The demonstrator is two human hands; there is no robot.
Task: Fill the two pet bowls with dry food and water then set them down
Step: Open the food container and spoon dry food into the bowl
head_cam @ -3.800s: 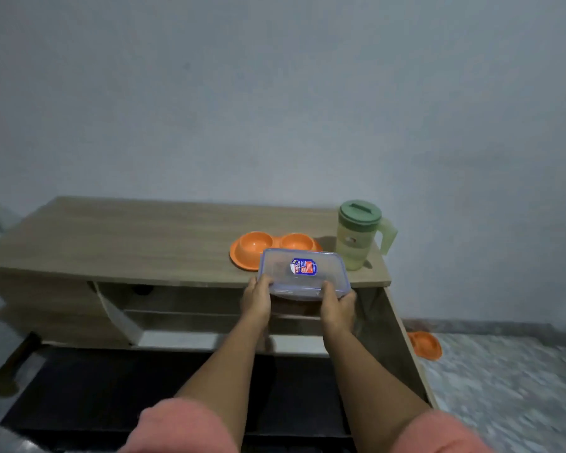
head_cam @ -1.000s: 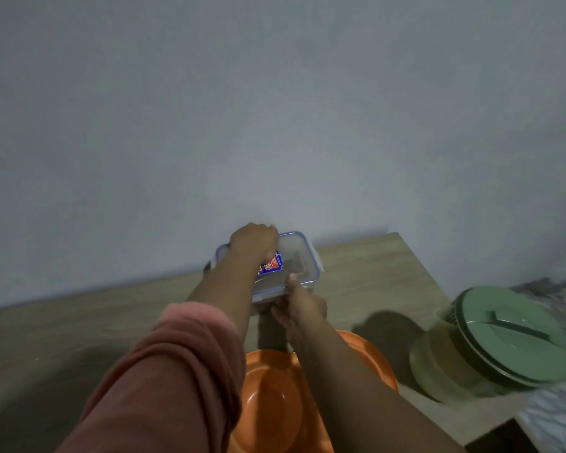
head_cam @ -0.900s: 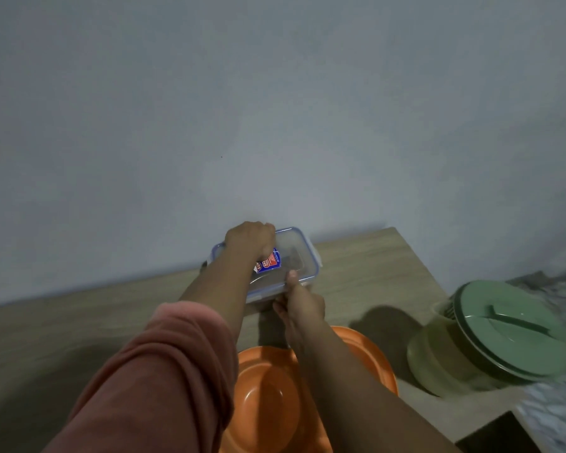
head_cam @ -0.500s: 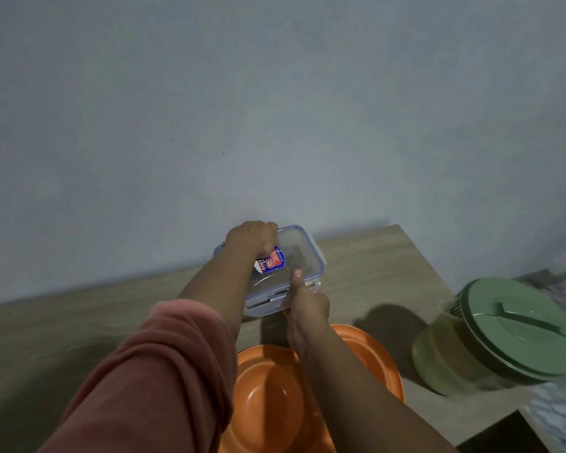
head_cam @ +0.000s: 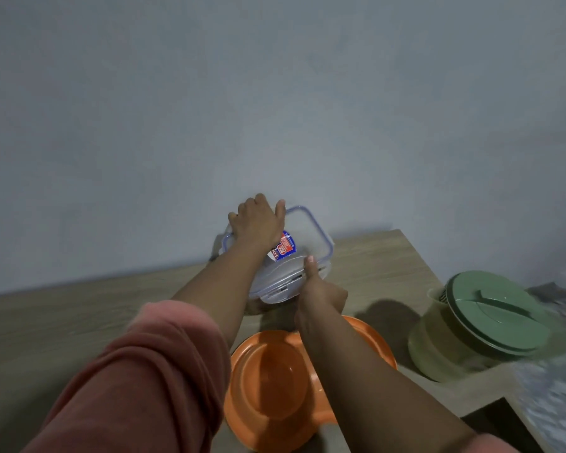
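A clear plastic food container (head_cam: 304, 243) with a blue-rimmed lid and a red-blue sticker sits near the wall on the wooden table (head_cam: 62, 325). My left hand (head_cam: 257, 223) grips the far left edge of its lid. My right hand (head_cam: 321, 289) grips the near side, thumb up against the lid's latch. The lid's near edge is tilted up. An orange double pet bowl (head_cam: 268, 377) lies in front of the container, its right half hidden under my right forearm; the left bowl holds nothing.
A pale green pitcher (head_cam: 451, 348) with a darker green lid (head_cam: 494, 312) stands at the right near the table's corner. The table's right edge drops to a speckled floor (head_cam: 556, 407). A grey wall (head_cam: 275, 109) rises directly behind the container.
Since 3.8 s ago I have come close and set the container behind the bowls. In the last second the lid's near edge has come up under my right thumb.
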